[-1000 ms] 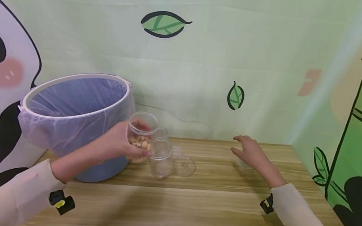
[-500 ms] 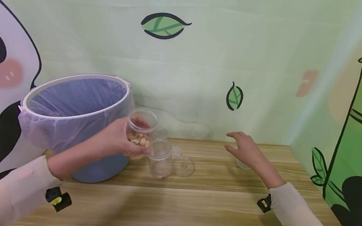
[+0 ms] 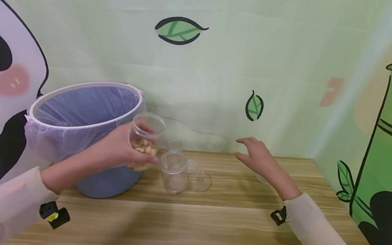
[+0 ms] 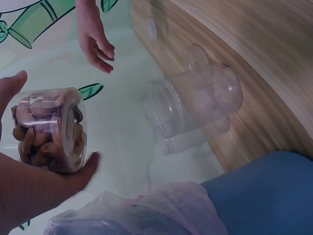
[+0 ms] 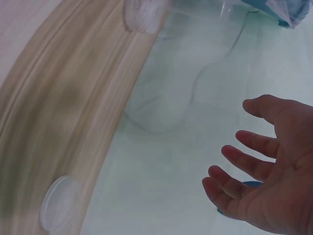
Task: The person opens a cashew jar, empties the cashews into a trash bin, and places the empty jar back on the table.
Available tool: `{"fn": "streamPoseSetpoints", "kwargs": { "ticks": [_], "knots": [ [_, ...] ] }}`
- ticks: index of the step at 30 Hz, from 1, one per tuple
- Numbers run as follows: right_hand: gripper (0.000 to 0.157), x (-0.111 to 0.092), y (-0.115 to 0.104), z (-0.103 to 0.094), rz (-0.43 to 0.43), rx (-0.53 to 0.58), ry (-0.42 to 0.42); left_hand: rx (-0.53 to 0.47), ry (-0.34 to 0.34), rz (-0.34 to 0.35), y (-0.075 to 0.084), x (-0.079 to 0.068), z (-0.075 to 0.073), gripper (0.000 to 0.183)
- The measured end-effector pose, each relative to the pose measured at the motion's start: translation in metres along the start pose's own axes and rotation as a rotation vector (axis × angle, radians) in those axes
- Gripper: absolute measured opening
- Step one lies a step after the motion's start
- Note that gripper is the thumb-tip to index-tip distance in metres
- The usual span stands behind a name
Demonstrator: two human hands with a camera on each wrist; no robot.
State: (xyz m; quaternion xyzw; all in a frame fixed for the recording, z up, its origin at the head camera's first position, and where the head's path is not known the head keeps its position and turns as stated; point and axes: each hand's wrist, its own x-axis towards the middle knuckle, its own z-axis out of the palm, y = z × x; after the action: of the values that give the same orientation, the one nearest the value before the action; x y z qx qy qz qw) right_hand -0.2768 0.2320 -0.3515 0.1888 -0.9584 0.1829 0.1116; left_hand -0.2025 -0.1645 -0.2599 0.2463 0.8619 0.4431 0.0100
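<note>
My left hand (image 3: 122, 147) grips a clear plastic jar (image 3: 153, 134) around its side, lidless at the top. Pale nuts (image 4: 41, 142), curved like cashews, fill its lower part. The jar is raised in front of the bin's right side, and the left wrist view shows fingers and thumb on either side of it. Just to its right stands a clear jar (image 3: 173, 177) on the table. My right hand (image 3: 256, 157) hovers over the back right of the table with spread, slightly bent fingers and nothing in them. Below it is a clear round lid (image 5: 59, 203).
A blue bin (image 3: 110, 181) with a white rim and a translucent liner stands at the left. Another clear jar (image 3: 174, 144) is behind the standing one, with round lids (image 3: 200, 181) beside them. A printed cloth backdrop (image 3: 217, 74) rises behind the wooden table (image 3: 190, 231).
My left hand has carried the jar of nuts a little left and up, away from the standing jar. My right hand has drifted left and slightly up.
</note>
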Motion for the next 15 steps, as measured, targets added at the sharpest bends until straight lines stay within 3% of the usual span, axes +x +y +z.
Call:
{"fn": "streamPoseSetpoints", "kwargs": {
  "ticks": [7,10,15],
  "knots": [
    [0.047,0.004,-0.012,-0.004,-0.032,0.001,0.008,0.007,0.004,-0.054,0.007,-0.003,-0.003,0.051],
    [0.046,0.004,-0.016,-0.006,-0.043,-0.002,0.011,-0.052,-0.001,-0.080,0.008,-0.004,-0.004,0.043],
    [0.047,0.006,-0.021,-0.010,-0.050,0.001,0.006,-0.108,0.003,-0.094,0.008,-0.008,-0.008,0.052]
  ]
}}
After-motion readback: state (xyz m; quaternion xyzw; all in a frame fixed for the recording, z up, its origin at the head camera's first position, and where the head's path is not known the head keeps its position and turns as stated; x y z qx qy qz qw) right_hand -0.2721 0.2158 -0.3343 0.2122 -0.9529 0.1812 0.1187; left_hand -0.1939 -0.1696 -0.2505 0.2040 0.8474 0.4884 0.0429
